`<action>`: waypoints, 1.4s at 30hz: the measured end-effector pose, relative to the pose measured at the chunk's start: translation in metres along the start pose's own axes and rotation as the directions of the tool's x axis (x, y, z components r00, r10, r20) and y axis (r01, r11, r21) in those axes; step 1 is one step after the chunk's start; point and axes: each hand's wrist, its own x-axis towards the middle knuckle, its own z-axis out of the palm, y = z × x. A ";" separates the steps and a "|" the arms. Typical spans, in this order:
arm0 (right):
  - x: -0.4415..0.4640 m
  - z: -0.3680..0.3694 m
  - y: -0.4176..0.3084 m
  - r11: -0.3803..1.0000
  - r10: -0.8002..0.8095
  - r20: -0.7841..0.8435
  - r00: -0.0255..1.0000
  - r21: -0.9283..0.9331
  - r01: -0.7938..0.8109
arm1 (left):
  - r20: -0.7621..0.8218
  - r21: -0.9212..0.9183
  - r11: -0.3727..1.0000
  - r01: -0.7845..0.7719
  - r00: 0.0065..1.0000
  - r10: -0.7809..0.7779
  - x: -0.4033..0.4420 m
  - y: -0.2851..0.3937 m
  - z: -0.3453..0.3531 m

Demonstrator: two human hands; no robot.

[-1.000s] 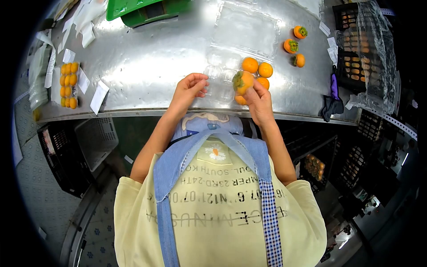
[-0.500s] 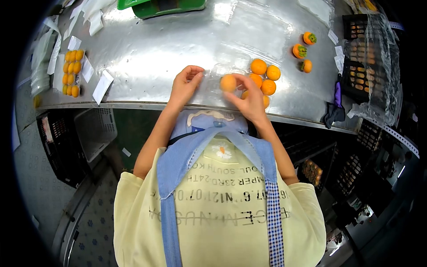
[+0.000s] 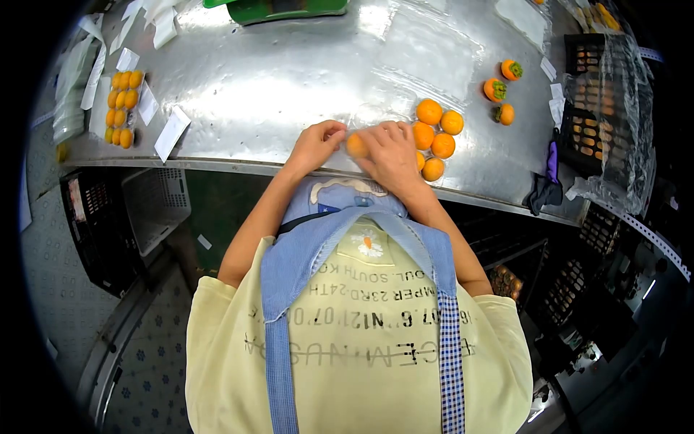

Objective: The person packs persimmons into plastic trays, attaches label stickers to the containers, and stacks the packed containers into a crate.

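My right hand [image 3: 391, 154] is closed around a round orange fruit [image 3: 356, 145], smeared by motion, low over the metal table near its front edge. Beside it on the left, my left hand [image 3: 316, 147] has its fingers curled in a pinch; whatever lies between the fingertips cannot be made out. Several more round orange fruits [image 3: 443, 145] sit close together just right of my right hand, one partly hidden behind it. Clear plastic around the fruit catches the light, but its outline is hard to see.
Three persimmons [image 3: 494, 90] with green tops lie farther right. At the left is a clear pack of small orange fruits [image 3: 124, 99] among paper slips [image 3: 172, 133]. A green tray [image 3: 288, 7] stands at the back, and black crates [image 3: 584, 134] under plastic at the right.
My right hand has carried the fruit a little left and down, closer to my left hand. The left fingers have curled in more. The whole view has shifted slightly.
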 end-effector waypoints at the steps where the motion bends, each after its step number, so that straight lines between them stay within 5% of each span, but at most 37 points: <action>1: 0.000 0.002 0.001 1.000 0.000 -0.009 1.000 0.008 0.000 | 0.001 0.000 1.000 -0.007 1.000 0.007 0.001 0.001 0.002; 9: -0.013 -0.034 0.017 0.980 0.175 -0.153 0.973 0.122 -0.157 | 0.018 -0.063 0.998 0.029 0.999 -0.028 0.005 -0.003 0.006; 13: -0.057 -0.055 0.043 0.950 0.306 -0.136 0.942 -0.015 -0.311 | -0.007 -0.105 0.995 0.004 1.000 -0.004 0.010 -0.009 0.007; 21: -0.078 -0.042 0.029 0.947 0.251 -0.064 0.966 -0.191 -0.259 | 0.021 -0.042 0.999 0.007 1.000 -0.006 0.011 -0.009 0.008; 27: -0.073 -0.049 0.025 0.967 0.247 -0.108 0.963 -0.041 -0.253 | -0.002 -0.049 0.999 -0.003 1.000 0.003 0.011 -0.011 0.008; 29: -0.074 -0.054 0.022 0.832 0.461 -0.057 0.886 0.377 -0.408 | -0.006 -0.053 0.999 -0.004 1.000 0.004 0.012 -0.011 0.007; 32: -0.074 -0.056 0.020 0.294 0.647 0.186 0.739 0.834 -0.467 | 0.014 -0.039 0.999 0.006 1.000 -0.005 0.011 -0.009 0.008; 34: -0.078 -0.049 0.025 -0.048 0.671 0.344 0.656 0.904 -0.425 | 0.011 -0.033 0.999 0.004 1.000 -0.004 0.010 -0.007 0.007; 37: -0.074 -0.045 0.025 -0.234 0.659 0.389 0.644 0.919 -0.316 | 0.028 -0.091 0.995 0.042 0.999 -0.040 0.009 -0.004 0.007; 40: -0.074 -0.031 0.028 -0.129 0.691 0.383 0.613 0.900 -0.417 | -0.003 -0.144 0.988 0.056 0.998 -0.057 0.006 0.000 0.009; 41: -0.070 -0.030 0.027 0.110 0.655 0.313 0.687 0.861 -0.497 | -0.003 -0.132 0.990 0.055 0.998 -0.055 0.005 0.000 0.009; 42: -0.069 -0.029 0.026 0.109 0.654 0.316 0.688 0.860 -0.498 | -0.005 -0.133 0.990 0.057 0.998 -0.058 0.004 -0.001 0.008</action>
